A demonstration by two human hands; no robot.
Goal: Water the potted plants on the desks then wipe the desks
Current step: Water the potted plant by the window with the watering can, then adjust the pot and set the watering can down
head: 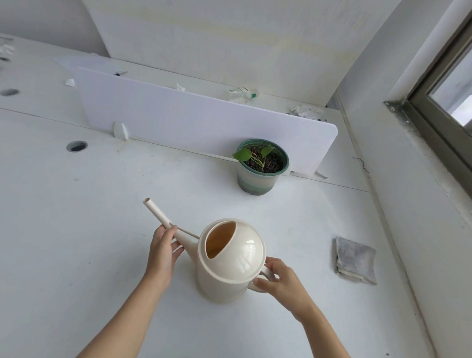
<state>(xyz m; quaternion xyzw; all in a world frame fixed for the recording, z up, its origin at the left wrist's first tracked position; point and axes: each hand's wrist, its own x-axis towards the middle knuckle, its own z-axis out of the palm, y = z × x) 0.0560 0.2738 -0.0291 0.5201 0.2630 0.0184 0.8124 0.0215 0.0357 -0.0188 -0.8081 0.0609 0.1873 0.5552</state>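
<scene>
A cream watering can (229, 266) stands upright on the white desk (84, 223), its long spout pointing up and to the left. My left hand (163, 253) grips the spout near its base. My right hand (280, 278) is closed on the handle at the can's right side. A small green plant in a green-rimmed pot (261, 166) stands farther back, against the low white divider (205, 117). A folded grey cloth (355, 260) lies on the desk to the right of the can.
A round cable hole (76, 146) is in the desk at the left. Behind the divider lie a small white bottle (241, 93) and crumpled paper (305, 111). A wall and window frame (446, 116) close off the right side.
</scene>
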